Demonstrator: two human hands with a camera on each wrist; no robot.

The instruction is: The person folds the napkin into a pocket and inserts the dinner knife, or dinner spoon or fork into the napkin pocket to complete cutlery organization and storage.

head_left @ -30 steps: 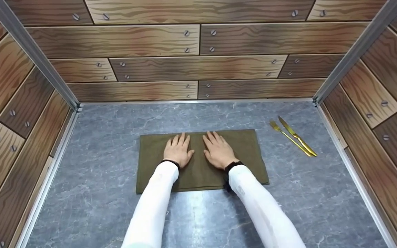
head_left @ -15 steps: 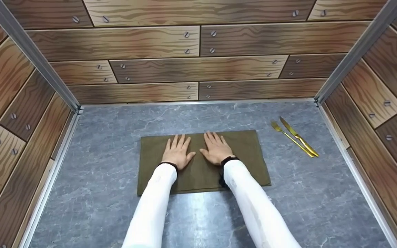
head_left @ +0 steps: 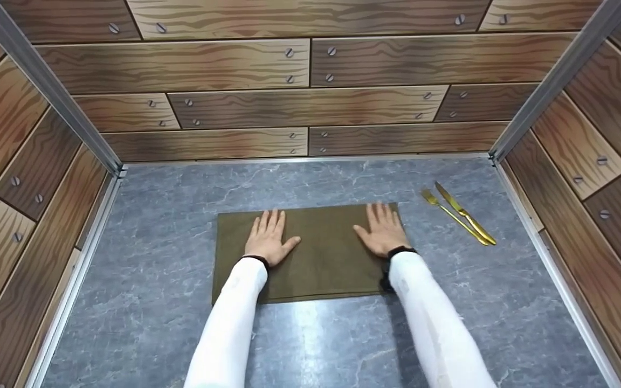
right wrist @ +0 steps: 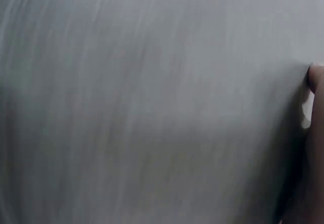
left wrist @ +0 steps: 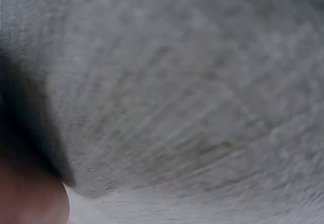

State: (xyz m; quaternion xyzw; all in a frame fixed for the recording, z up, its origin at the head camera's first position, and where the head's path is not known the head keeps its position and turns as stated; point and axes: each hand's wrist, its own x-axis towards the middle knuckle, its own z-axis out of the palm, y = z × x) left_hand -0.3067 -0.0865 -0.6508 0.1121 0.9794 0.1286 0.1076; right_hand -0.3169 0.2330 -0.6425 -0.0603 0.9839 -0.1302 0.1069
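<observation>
An olive-brown folded cloth lies flat and oblong on the grey marbled surface in the head view. My left hand rests palm down on its left part, fingers straight and thumb spread toward the middle. On the cloth's right end lies my right hand, also palm down, with fingers stretched toward the far edge. Both wrist views are filled by blurred greyish fabric. A bit of the left hand shows in the left wrist view, and part of the right hand at the edge of the right one.
A gold fork and a gold knife lie side by side at the right, their handle ends close together. Wood-patterned panels wall the grey surface at the back and both sides.
My right hand has slid to the right across the cloth, from near its middle to its right end. The left hand has shifted slightly left. The fork and knife stay put.
</observation>
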